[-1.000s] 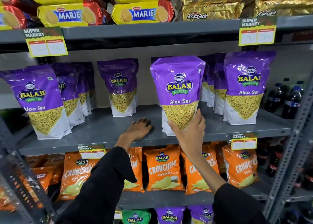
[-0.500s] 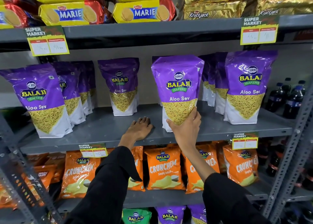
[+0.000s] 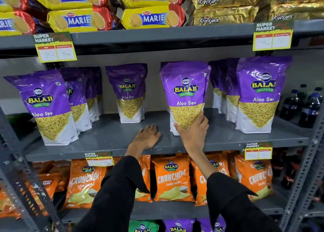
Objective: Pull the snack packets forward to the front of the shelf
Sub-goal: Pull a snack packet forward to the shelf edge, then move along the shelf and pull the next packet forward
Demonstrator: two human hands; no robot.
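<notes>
Purple plastic Aloo Sev packet (image 3: 185, 98): right hand (image 3: 193, 132) fingers clamped on its base.
Left hand (image 3: 147, 136) flat, fingers together, on grey metal shelf (image 3: 108, 135); four front packets counted.

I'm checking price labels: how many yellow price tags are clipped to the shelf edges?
4. Upper shelf edge, left and right; Aloo Sev shelf edge, left of the arms and far right. Others may lie outside the view.
</notes>
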